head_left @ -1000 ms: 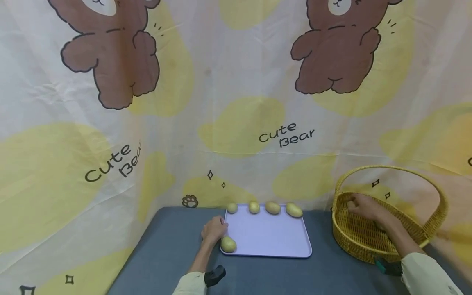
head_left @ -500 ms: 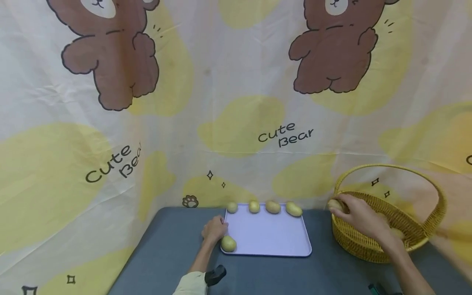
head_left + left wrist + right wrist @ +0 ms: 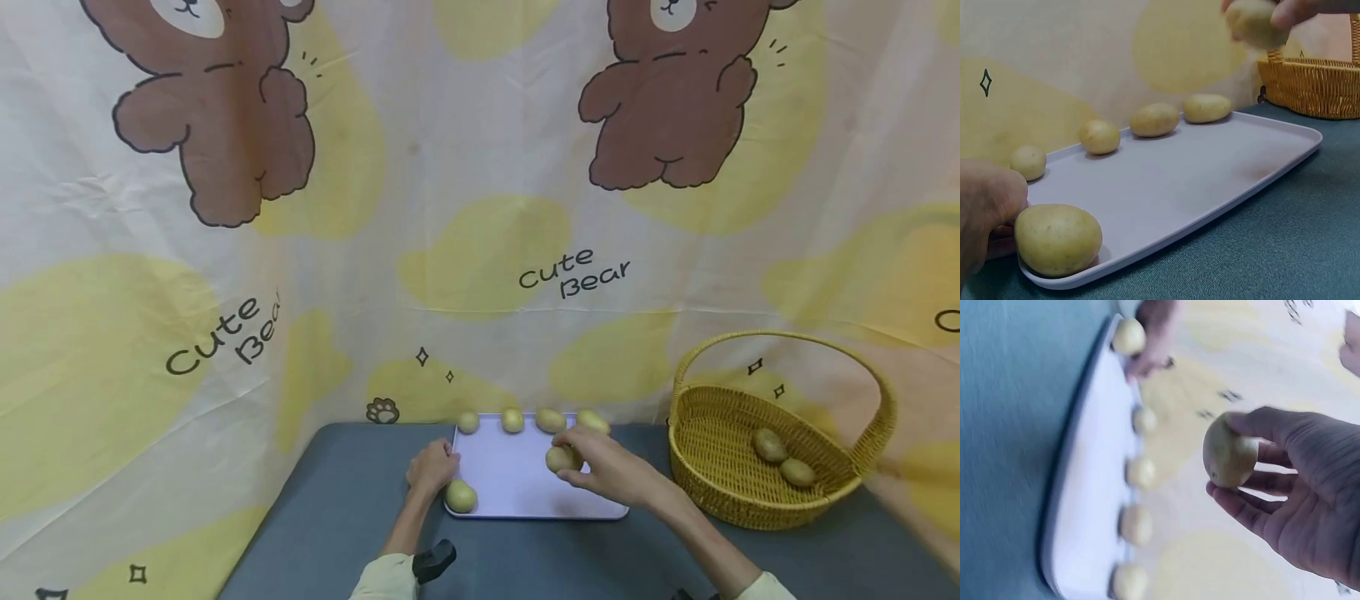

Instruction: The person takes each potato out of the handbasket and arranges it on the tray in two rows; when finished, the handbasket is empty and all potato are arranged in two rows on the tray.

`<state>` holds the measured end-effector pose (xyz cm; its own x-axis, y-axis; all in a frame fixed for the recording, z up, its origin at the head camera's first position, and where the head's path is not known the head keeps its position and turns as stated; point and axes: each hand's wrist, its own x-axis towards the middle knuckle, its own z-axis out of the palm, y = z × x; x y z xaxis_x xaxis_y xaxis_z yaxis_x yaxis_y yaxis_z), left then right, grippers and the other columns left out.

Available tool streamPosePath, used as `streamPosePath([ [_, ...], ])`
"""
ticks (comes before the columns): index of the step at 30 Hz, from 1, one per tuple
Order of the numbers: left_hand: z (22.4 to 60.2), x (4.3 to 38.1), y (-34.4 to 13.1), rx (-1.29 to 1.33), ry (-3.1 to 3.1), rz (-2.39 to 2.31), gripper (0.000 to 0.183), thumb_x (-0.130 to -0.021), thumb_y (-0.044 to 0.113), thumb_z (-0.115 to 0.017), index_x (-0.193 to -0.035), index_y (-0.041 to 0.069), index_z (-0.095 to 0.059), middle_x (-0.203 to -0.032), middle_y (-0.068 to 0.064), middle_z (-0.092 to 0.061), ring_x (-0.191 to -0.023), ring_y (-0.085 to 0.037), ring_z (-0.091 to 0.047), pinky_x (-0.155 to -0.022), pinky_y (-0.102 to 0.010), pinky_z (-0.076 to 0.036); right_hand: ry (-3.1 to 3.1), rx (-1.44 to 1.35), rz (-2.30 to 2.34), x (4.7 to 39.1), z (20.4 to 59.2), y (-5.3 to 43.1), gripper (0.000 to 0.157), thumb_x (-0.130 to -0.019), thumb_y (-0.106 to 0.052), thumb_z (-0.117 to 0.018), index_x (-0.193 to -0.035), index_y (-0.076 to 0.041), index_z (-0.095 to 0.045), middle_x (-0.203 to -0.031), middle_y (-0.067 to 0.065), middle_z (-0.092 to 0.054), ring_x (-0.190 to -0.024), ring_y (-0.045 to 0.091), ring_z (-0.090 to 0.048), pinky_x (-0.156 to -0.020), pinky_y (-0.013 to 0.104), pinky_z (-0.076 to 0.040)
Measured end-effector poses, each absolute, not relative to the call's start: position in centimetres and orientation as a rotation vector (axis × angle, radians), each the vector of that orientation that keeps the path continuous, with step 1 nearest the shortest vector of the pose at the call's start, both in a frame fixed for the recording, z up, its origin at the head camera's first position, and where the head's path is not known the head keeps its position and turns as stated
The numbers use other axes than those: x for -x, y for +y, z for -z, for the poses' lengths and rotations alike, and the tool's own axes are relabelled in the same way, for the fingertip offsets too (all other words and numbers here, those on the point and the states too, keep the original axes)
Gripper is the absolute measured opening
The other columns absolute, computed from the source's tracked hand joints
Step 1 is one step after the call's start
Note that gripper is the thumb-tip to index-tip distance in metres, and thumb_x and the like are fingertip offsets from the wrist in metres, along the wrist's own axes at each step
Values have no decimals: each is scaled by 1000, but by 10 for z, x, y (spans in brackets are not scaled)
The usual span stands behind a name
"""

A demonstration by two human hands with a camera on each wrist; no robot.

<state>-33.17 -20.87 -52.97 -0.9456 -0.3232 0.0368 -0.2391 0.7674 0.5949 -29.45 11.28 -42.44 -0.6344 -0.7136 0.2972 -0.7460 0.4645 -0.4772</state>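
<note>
Above the white tray (image 3: 510, 481), my right hand (image 3: 611, 467) pinches a potato (image 3: 562, 458) between thumb and fingers; in the right wrist view this potato (image 3: 1230, 451) shows clear of the tray. My left hand (image 3: 432, 468) grips the tray's left rim, its fingers partly hidden behind the potato (image 3: 1059, 240) in the near left corner. Along the tray's far edge sits a row of potatoes, from a small round potato (image 3: 1029, 162) at the left to an oblong potato (image 3: 1207, 108) at the right.
Right of the tray stands a yellow wicker basket (image 3: 738, 508) with a tall arched handle. Inside it lie two potatoes, one potato (image 3: 769, 445) behind the other potato (image 3: 797, 472). A bear-print curtain (image 3: 465, 167) hangs directly behind the grey-blue table (image 3: 337, 517).
My right hand has lifted a potato out of the basket and carried it left to over the tray. The left hand stays at the tray's left rim.
</note>
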Motion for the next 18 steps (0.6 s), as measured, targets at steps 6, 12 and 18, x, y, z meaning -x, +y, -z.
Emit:
streamPosePath([
  [6, 527, 330, -210, -449, -2826, 919, 24, -95, 23, -63, -75, 16, -51, -72, -2, -50, -73, -22, -51, -66, -37, -31, -2643, -1403, -784, 297, 449, 75, 33, -94, -13, -76, -123, -1, -67, -109, 3, -63, -90, 6, -56, -79, 24, -50],
  [12, 532, 329, -210, -449, -2808, 922, 24, -94, 21, -63, -74, 16, -50, -70, -2, -48, -70, -22, -49, -64, -37, -30, -2686, -1394, -704, 301, 477, 49, 33, -90, -12, -78, -120, 0, -69, -102, 2, -61, -84, 4, -48, -74, 21, -45],
  [18, 530, 330, -210, -459, -2820, 916, 25, -95, 24, -63, -75, 16, -50, -72, -3, -50, -74, -23, -51, -66, -38, -31, -2711, -1396, -501, 300, 495, 36, 27, -90, -13, -79, -114, -5, -69, -98, 1, -59, -82, 11, -56, -69, 25, -47],
])
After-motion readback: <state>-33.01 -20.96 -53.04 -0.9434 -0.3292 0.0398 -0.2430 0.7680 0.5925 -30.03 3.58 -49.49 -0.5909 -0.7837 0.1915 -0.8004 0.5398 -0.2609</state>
